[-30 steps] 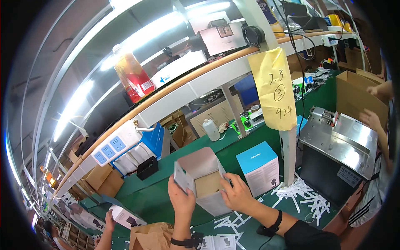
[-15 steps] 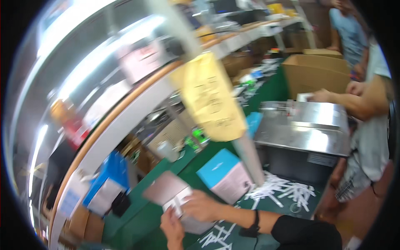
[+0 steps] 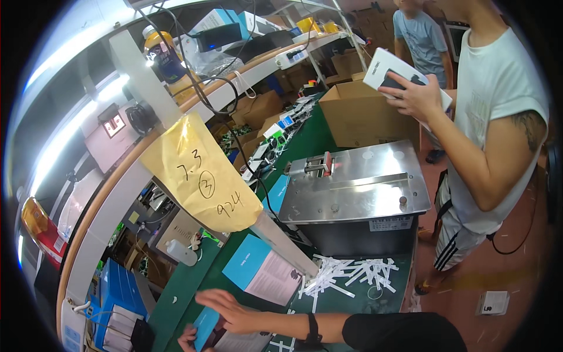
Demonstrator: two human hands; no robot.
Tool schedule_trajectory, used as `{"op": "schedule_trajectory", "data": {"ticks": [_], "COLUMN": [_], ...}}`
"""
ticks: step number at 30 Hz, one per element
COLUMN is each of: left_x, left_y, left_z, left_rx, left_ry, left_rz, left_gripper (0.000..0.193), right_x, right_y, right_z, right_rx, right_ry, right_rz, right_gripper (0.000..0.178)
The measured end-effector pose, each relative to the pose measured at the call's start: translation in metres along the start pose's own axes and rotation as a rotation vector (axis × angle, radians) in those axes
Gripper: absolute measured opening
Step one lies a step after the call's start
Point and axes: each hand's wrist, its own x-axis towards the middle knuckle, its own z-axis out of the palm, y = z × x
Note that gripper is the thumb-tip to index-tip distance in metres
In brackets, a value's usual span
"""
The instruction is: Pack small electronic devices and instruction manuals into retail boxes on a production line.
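Observation:
Low in the view, a small cardboard box with a blue top [image 3: 206, 330] and a printed pale side lies on the green table. My left hand [image 3: 187, 338], partly cut off by the lower edge, holds the box's left side with curled fingers. Over the top, my right hand [image 3: 230, 312] rests with its fingers stretched out, hiding part of the box. A dark band circles my right wrist. Just beyond stands a similar blue-and-white box [image 3: 264, 271], apart from my hands.
White paper strips [image 3: 346, 277] lie beside a shelf post. Behind them stands a steel-topped machine [image 3: 358, 182]. At right, a co-worker holds a white box [image 3: 390, 70] near a large carton [image 3: 363, 114]. A yellow paper sheet [image 3: 202, 176] hangs off the shelf.
The raised lid of my box has come down, its blue face now showing. My right hand has moved left onto it. The co-worker has lifted a white box. The whole view has shifted.

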Motion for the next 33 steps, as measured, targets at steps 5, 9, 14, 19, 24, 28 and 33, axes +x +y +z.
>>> {"op": "schedule_trajectory", "data": {"ticks": [5,9,14,19,24,28,33], "left_x": [-0.017,-0.026,-0.027,-0.024,-0.015,-0.013,-0.028], "left_y": [0.005,0.001,-0.007,0.001,0.002,0.024,0.070], "left_z": [0.007,0.017,0.019,0.023,0.003,0.020,0.047], "left_rx": [0.135,-0.054,-0.013,-0.052,0.016,0.168,0.846], "left_ry": [-0.190,-0.061,-0.027,0.057,-0.036,-0.107,-0.132], "left_rz": [0.152,0.159,0.190,0.054,0.032,0.163,0.555], "left_gripper": [0.043,0.058,0.065,0.068,0.048,0.033,0.025], "right_x": [-0.017,-0.017,-0.019,-0.017,-0.011,-0.012,-0.015], "right_y": [0.039,0.027,0.032,0.025,0.030,0.034,0.037], "right_z": [-0.012,-0.021,-0.025,-0.015,-0.013,-0.020,-0.029], "right_rx": [0.377,0.442,0.518,0.539,0.520,0.549,0.570], "right_ry": [-0.304,-0.292,-0.263,-0.141,-0.224,-0.144,-0.053], "right_rz": [-0.247,-0.182,-0.115,0.009,0.020,-0.030,-0.115], "right_gripper": [0.048,0.039,0.032,0.033,0.035,0.034,0.033]}}
